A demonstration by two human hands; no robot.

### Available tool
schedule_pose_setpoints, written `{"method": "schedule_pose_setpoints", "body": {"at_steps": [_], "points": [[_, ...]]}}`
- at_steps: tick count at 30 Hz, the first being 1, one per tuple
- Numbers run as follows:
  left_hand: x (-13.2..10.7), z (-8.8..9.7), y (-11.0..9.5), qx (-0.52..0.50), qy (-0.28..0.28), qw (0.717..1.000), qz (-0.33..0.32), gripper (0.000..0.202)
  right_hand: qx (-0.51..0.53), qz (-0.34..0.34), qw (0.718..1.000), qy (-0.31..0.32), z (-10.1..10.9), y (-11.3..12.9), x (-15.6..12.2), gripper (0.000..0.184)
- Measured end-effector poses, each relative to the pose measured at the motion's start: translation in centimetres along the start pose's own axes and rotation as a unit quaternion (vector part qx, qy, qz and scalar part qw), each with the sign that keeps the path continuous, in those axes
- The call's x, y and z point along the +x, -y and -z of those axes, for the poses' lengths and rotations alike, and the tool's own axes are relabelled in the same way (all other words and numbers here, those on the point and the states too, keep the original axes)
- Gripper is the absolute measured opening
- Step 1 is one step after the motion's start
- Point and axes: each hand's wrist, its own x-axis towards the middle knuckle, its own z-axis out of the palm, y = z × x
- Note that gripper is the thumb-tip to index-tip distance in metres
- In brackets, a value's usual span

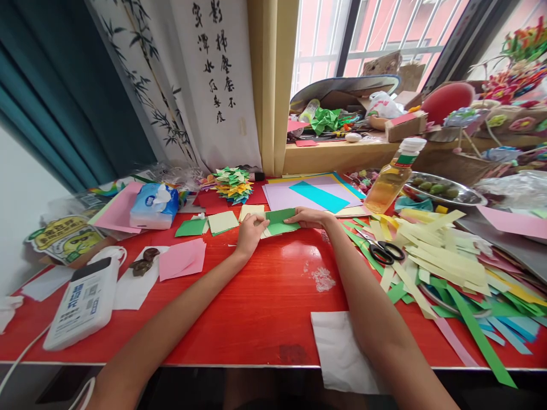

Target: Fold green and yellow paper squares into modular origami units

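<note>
Both my hands hold a small stack of green and cream paper just above the red table. My left hand pinches its left edge. From the other side my right hand grips it, thumb on top of the green sheet. Close to my left hand lie a cream paper pile and a green paper piece. Another cream piece sits just behind the hand. Purple sheets with a blue strip across them lie beyond the stack.
Black-handled scissors and many paper strips cover the right side, beside a bottle and a metal dish. Pink sheets, a tissue pack and a white power strip are at left. A folded-paper model stands behind.
</note>
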Motion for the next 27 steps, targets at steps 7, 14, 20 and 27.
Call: {"method": "schedule_pose_setpoints", "body": {"at_steps": [7, 14, 20, 27], "points": [[-0.06, -0.01, -0.13, -0.001, -0.012, 1.0, 0.011, 0.017, -0.013, 0.002, 1.0, -0.011, 0.16, -0.19, 0.08, 0.033], [-0.12, 0.14, -0.67, 0.0, -0.012, 1.0, 0.025, 0.021, -0.023, 0.008, 0.999, -0.022, 0.28, -0.31, 0.12, 0.036], [-0.11, 0.1, -0.65, -0.003, -0.017, 0.999, 0.032, 0.025, -0.019, 0.006, 1.0, -0.024, 0.53, -0.58, 0.3, 0.037], [-0.09, 0.02, -0.5, -0.021, -0.005, 0.999, 0.025, 0.015, 0.009, 0.007, 0.999, -0.041, 0.64, -0.84, 0.53, 0.039]]}}
